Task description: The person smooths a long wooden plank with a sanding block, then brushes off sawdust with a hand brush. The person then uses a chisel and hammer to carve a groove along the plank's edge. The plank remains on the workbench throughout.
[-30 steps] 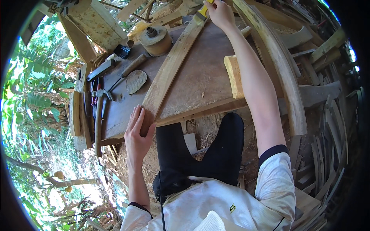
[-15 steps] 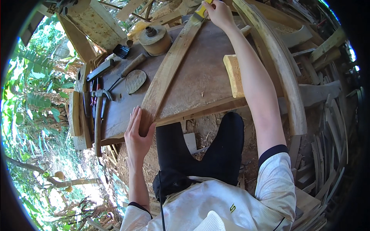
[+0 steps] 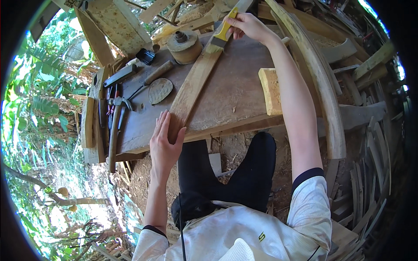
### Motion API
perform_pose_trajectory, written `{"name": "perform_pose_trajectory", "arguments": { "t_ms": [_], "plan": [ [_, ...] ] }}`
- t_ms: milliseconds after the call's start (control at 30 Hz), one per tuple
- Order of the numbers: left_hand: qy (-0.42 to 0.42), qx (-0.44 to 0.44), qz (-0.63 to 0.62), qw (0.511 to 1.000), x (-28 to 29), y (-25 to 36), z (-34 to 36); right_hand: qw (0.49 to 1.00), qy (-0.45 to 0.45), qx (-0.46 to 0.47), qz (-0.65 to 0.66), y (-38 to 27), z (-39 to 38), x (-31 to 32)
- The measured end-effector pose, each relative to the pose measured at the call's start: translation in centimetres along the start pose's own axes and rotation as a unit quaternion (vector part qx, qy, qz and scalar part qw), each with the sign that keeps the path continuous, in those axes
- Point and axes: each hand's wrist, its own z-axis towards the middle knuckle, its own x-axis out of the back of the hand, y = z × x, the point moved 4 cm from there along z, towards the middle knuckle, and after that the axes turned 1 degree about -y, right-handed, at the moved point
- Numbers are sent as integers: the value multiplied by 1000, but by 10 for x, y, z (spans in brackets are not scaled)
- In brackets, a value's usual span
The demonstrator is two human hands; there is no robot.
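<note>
A long wooden plank (image 3: 194,82) lies slanted across the brown workbench (image 3: 244,82), its near end at the front edge. My left hand (image 3: 166,141) rests on that near end, fingers stretched out and thumb apart. Toward the far end, my right hand (image 3: 248,28) grips the yellow handle of a paintbrush (image 3: 227,29). The brush's pale bristles touch the plank's upper face. Just left of the bristles stands a round wooden block (image 3: 185,47) with a dark knob on top.
On the bench's left side lie a hammer (image 3: 116,126), a wooden-handled tool (image 3: 157,73), an oval disc (image 3: 160,91) and a dark bar-shaped tool (image 3: 119,75). A pale wood block (image 3: 271,91) sits under my right forearm. A long curved timber (image 3: 320,82) and stacked offcuts stand at right.
My right hand has drawn the paintbrush down the plank, nearer to me. The left hand stays on the plank's near end. The whole view has shifted slightly.
</note>
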Motion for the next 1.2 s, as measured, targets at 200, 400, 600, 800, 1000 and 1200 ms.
{"name": "perform_pose_trajectory", "arguments": {
  "t_ms": [200, 400, 600, 800, 1000, 1200],
  "plan": [
    [4, -18, -33, 999, -21, 21, 17, 973, 105, -14, -203, 14, -3, 64],
    [16, -12, -10, 1000, -13, 10, 12, 999, -17, -28, 5, -3, -5, 12],
    [19, -13, -8, 1000, -16, 11, 15, 993, -103, -44, 27, -7, -11, 0],
    [18, -25, -19, 999, -24, 16, 24, 998, -34, -45, 23, -5, -9, 14],
    [13, -17, -6, 1000, -31, 17, 32, 990, -101, -60, 74, -2, -10, 6],
    [15, -12, 14, 1000, -33, 15, 41, 973, -185, -94, 105, -6, -15, -12]
  ]
}}
